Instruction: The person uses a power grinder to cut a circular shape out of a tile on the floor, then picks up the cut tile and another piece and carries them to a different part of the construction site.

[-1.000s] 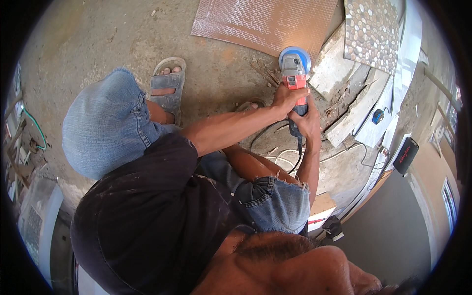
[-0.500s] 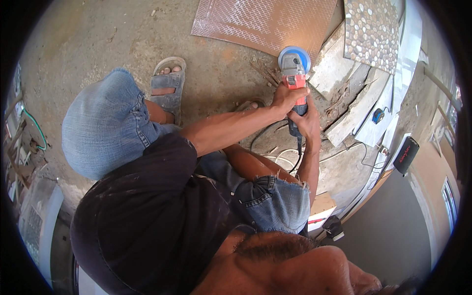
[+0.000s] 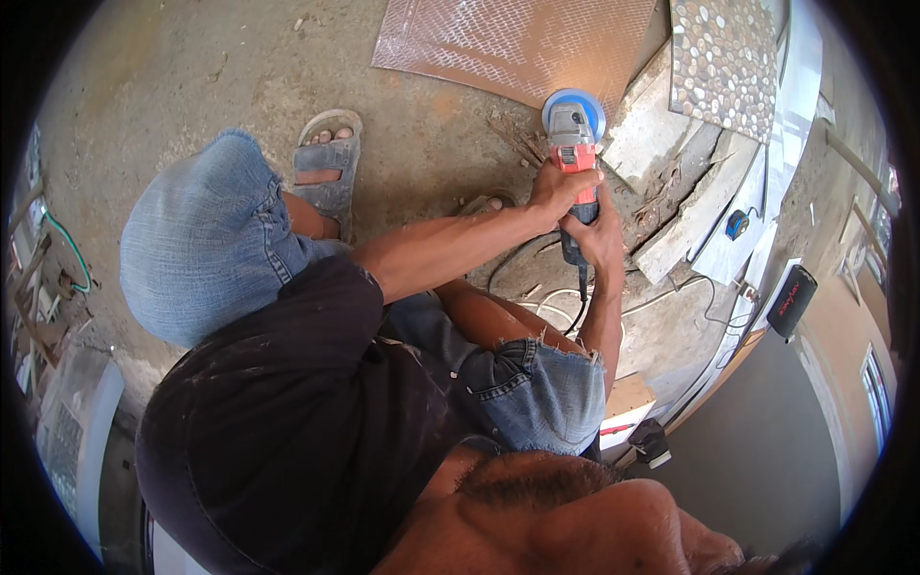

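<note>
I hold an angle grinder (image 3: 577, 144), grey, red and black with a blue disc, at upper centre. My left hand (image 3: 561, 195) is closed round its red middle, with the thumb lying across it. Just below, my right hand (image 3: 599, 238) is wrapped round the black rear part, from which a cord runs down. The disc meets or overlaps the corner edge of a brown diamond-patterned sheet (image 3: 513, 43) lying on the concrete floor; whether it touches the sheet I cannot tell. My sandalled foot (image 3: 328, 168) rests left of the grinder.
Broken pale boards (image 3: 685, 230) and a pebble-patterned panel (image 3: 724, 67) lie right of the grinder. A blue tape measure (image 3: 737, 224) sits on a white strip. A black cylinder (image 3: 793, 299), loose cables (image 3: 642, 307) and wooden poles (image 3: 858, 172) are further right. A green hose (image 3: 67, 240) lies far left.
</note>
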{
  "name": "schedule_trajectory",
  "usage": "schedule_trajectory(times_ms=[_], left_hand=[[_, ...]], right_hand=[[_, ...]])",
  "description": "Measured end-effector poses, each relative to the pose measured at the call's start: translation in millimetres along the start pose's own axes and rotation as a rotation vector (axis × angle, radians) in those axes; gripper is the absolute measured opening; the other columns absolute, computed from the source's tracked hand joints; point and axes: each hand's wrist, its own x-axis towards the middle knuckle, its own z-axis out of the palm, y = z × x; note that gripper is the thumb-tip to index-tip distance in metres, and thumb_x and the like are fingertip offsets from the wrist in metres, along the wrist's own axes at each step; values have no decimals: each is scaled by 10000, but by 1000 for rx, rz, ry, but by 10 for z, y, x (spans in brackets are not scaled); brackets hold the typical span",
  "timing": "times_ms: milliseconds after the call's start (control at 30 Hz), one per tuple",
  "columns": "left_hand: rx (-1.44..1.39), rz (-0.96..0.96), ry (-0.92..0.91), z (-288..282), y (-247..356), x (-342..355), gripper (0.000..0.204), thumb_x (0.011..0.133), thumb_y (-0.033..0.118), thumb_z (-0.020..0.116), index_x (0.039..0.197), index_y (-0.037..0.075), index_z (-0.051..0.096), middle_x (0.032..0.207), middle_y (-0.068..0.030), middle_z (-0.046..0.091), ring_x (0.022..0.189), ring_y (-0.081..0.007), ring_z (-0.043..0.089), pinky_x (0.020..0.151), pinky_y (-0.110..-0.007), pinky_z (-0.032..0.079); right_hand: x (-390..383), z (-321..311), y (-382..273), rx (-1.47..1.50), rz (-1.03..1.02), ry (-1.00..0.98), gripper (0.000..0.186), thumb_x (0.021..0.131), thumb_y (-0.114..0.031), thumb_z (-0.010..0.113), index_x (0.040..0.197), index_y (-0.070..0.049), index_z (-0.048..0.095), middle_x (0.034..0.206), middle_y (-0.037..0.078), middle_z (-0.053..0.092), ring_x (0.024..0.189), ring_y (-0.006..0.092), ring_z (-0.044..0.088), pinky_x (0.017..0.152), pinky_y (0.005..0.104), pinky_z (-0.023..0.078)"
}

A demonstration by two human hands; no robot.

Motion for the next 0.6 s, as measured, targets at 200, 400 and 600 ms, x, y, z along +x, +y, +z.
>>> schedule_trajectory(times_ms=[200,400,600], left_hand=[[17,7,-8,-22,31,-14,275,835,215,761,1027,47,658,965,-57,657,881,-151,628,779,-341,514],[40,-14,-7,-20,53,49,281,830,209,764,1032,48,655,955,-57,655,859,-153,632,768,-345,515],[7,7,0,-41,5,-12,270,828,197,761,1025,49,650,950,-60,653,855,-154,631,762,-344,512]], right_hand=[[7,15,-43,-13,-2,-5,828,708,-245,768,1454,-74,455,949,175,716,859,258,705,784,381,535],[45,36,0,9,-44,19,787,712,-234,766,1425,-62,481,919,155,707,824,247,693,766,375,531],[-16,50,-9,35,-13,0,767,715,-225,759,1416,-67,492,954,164,716,849,252,703,781,378,536]])
